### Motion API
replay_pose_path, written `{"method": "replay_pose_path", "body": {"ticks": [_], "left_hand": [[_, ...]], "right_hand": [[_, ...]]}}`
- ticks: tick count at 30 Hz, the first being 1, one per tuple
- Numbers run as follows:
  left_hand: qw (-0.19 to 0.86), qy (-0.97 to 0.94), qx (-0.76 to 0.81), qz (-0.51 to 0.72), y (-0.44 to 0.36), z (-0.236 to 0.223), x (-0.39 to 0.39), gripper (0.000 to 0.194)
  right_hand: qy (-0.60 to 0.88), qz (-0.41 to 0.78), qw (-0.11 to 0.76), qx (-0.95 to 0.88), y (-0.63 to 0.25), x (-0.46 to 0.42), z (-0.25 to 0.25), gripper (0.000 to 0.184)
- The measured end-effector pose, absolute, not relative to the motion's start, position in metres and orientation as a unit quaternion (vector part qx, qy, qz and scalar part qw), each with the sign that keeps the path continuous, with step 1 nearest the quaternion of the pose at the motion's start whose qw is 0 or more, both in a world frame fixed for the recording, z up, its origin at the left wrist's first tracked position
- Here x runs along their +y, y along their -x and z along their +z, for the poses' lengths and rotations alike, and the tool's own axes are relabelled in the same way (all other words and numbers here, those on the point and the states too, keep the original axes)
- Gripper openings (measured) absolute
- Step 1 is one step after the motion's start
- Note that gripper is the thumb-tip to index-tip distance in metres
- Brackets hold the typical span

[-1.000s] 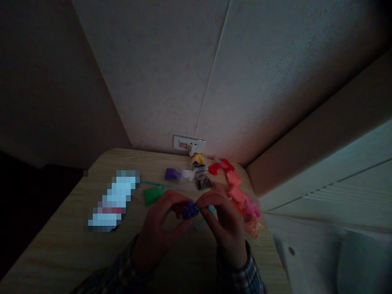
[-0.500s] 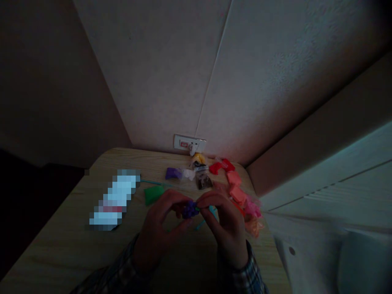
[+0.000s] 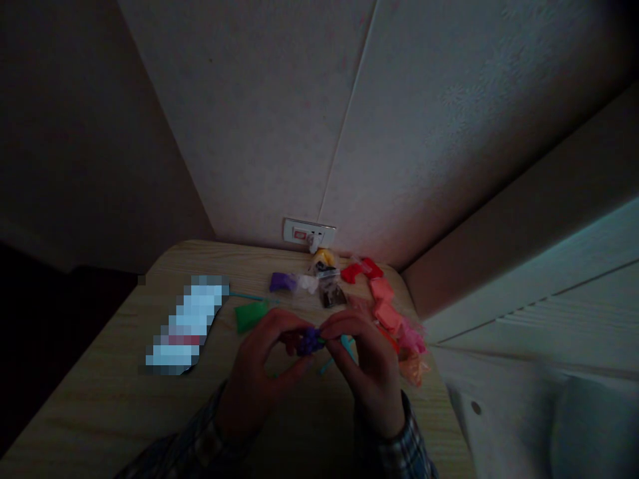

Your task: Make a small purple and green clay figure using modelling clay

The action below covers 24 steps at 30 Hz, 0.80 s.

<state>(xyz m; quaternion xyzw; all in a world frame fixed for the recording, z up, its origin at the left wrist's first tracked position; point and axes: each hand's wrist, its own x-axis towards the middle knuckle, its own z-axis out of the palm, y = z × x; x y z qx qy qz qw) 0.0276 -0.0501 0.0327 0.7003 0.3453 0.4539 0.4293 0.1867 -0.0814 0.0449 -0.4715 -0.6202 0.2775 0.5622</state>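
Note:
Between my two hands is a bunch of grapes modelled in purple clay (image 3: 310, 340), small and bumpy, with a bit of green clay (image 3: 322, 340) at its right end. My left hand (image 3: 264, 372) is closed around the purple bunch, thumb below and fingers above. The fingertips of my right hand (image 3: 367, 366) pinch the green bit, partly covering it. Under the right hand lies a light-blue tool (image 3: 326, 366), mostly hidden. A green clay packet (image 3: 250, 317) rests just beyond my left fingers.
Toward the wall lie a purple packet (image 3: 283, 282), a white one (image 3: 308, 284), a dark one (image 3: 333, 295) and a yellow one (image 3: 324, 258). Red (image 3: 352, 273), coral (image 3: 387, 315) and pink packets (image 3: 412, 338) line the right side. A blurred-out phone (image 3: 187, 326) lies at left, beside a thin teal stick (image 3: 247, 296).

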Motion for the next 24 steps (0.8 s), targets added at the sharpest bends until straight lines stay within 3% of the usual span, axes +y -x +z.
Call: {"method": "replay_pose_path", "body": {"ticks": [24], "left_hand": [[0.416,-0.71,0.352,0.446,-0.0263,0.0291,-0.0507,0.027]], "right_hand": [[0.474,0.255,0.555,-0.634,-0.1865,-0.0815,0.0441,0.011]]}}
